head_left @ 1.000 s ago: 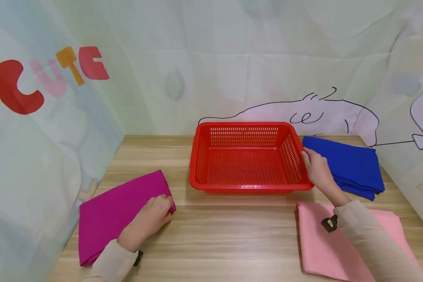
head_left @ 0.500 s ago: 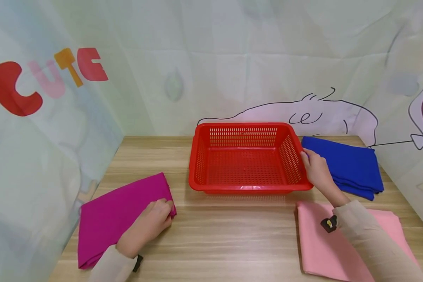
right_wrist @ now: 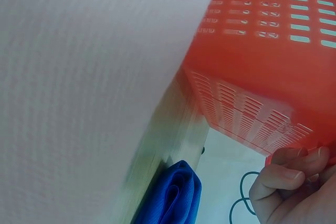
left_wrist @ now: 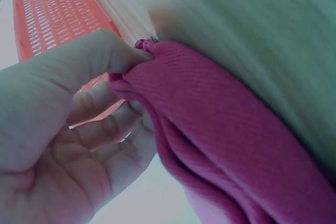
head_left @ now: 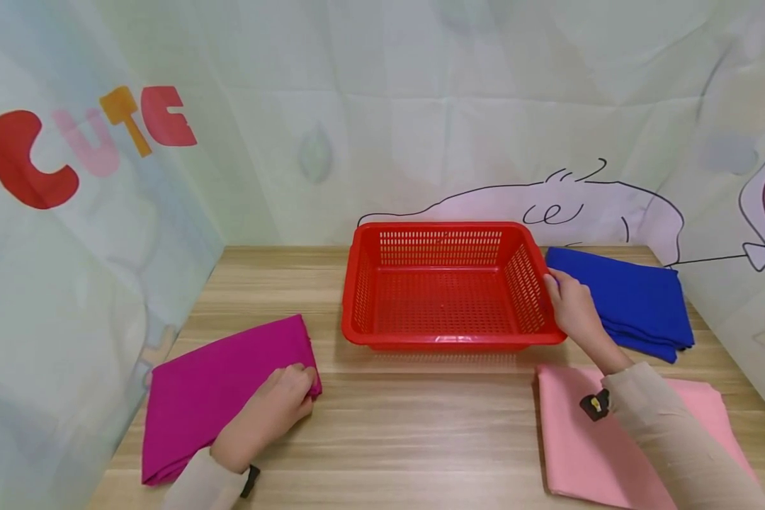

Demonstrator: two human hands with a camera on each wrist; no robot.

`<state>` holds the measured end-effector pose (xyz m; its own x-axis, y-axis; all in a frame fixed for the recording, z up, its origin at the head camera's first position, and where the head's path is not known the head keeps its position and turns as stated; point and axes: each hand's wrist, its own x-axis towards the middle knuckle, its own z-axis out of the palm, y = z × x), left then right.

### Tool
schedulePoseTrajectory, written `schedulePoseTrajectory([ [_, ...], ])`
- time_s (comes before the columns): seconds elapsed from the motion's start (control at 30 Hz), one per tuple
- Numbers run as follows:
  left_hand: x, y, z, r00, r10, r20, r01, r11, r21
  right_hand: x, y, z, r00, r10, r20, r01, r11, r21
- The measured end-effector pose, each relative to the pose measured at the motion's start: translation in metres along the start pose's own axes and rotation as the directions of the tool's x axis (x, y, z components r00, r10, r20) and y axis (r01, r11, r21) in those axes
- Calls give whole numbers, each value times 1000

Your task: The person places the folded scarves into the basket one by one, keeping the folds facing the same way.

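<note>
Magenta cloth (head_left: 213, 393), lying folded on the table (head_left: 389, 432) to the left of the red basket (head_left: 452, 340), looks light, soft and floppy, best taken by its layered edge, just where the left hand (head_left: 269, 411) pinches it while the right hand (head_left: 574, 308) grips the basket's rim

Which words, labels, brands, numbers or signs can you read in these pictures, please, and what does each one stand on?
"CUTE": big coloured letters, on the patterned backdrop at the left of the head view.
Too small to read, if it is text at all: a yellowish mark on the black wrist piece by the right cuff.
None legible: red basket, magenta cloth, blue cloth, pink cloth.
</note>
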<state>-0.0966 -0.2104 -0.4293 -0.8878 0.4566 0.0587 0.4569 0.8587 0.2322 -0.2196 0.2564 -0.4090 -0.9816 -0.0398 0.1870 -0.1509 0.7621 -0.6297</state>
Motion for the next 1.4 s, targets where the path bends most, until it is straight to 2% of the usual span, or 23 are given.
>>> schedulePoseTrajectory([
  [0.3,-2,2,1,1000,13,3,-13,1000,22,0,0,1,1000,-3,-7,3,1000,-8],
  [0.6,-4,3,4,996,80,-42,-80,997,11,-1,-3,-1,1000,-10,-13,10,1000,-15],
  [0.83,-5,5,5,996,80,-28,-80,997,-12,-1,-5,-2,1000,-17,-23,16,1000,-26],
  [1.1,-5,8,3,997,80,0,-79,996,-33,-2,-6,-1,1000,25,-8,-25,999,-39],
  [1.23,-4,9,2,996,83,25,-81,996,-48,-2,-7,-1,1000,20,-18,-20,999,-40],
  [1.4,-4,9,2,995,95,24,-94,995,-47,-3,-8,-1,1000,13,-26,-14,999,-39],
])
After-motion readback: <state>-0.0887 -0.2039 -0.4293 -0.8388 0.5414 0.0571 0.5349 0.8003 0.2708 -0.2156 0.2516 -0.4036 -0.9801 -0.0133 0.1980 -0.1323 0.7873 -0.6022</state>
